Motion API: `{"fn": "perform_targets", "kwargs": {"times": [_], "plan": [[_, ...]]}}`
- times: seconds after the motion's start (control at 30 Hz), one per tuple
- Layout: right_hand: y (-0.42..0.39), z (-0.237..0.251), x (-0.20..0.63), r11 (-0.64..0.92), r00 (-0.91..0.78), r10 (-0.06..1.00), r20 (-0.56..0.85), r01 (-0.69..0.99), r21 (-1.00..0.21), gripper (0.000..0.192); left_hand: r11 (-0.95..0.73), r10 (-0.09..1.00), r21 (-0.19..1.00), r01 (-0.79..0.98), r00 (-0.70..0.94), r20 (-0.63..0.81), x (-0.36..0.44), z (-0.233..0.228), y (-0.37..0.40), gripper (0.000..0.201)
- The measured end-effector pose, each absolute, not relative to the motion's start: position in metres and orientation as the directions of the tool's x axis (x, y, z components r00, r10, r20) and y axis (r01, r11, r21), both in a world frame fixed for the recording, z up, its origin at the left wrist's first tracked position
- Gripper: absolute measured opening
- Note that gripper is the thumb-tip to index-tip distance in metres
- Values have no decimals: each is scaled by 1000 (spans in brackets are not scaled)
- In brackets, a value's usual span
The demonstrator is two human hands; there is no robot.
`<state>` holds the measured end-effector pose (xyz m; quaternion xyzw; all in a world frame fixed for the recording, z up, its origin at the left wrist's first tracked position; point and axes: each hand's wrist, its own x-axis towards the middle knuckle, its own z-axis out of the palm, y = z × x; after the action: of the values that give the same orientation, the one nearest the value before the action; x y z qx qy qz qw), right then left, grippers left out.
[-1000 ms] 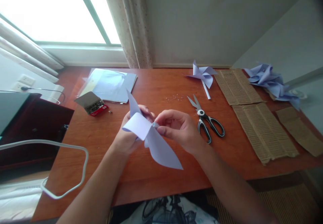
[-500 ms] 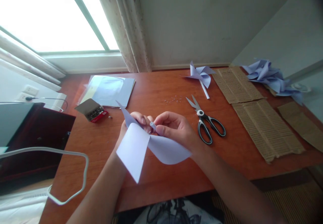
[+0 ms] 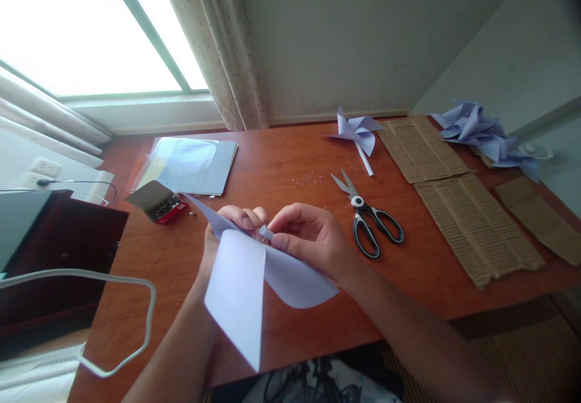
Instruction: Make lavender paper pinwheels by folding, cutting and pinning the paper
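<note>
Both my hands hold a lilac paper pinwheel (image 3: 240, 288) above the wooden table (image 3: 281, 173). My left hand (image 3: 227, 230) grips the folded paper from behind, mostly hidden by a blade. My right hand (image 3: 308, 239) pinches a small pale piece (image 3: 265, 232) at the centre where the blades meet. One blade points down toward me, another lies to the right under my right wrist.
Black-handled scissors (image 3: 370, 221) lie right of my hands. A finished pinwheel (image 3: 356, 134) lies behind them. Corrugated cardboard strips (image 3: 472, 221) and a heap of lilac pinwheels (image 3: 481, 137) are at right. A sheet stack (image 3: 193, 164) and an open box of fasteners (image 3: 158, 202) are at left. Tiny beads (image 3: 311, 178) are scattered mid-table.
The pinwheel has turned in my hands: the long blade that pointed lower right now hangs down toward me. The view has tilted slightly.
</note>
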<state>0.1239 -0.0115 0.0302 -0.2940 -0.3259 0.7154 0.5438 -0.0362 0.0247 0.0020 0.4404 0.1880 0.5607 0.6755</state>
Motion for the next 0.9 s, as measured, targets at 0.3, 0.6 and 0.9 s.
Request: {"fn": "perform_targets", "kwargs": {"times": [0.3,0.6,0.9], "plan": [[-12,30,124,-185,-245,969,-38,-613,-768,17,-29,927,823,-568,293,234,-37,3,27,13],[-10,29,124,-114,-212,977,19,-597,-794,18,-28,918,823,-567,312,246,-36,4,28,15],[-10,24,128,-23,-215,972,91,-478,-878,17,-42,876,816,-577,372,308,-39,1,31,19]]}}
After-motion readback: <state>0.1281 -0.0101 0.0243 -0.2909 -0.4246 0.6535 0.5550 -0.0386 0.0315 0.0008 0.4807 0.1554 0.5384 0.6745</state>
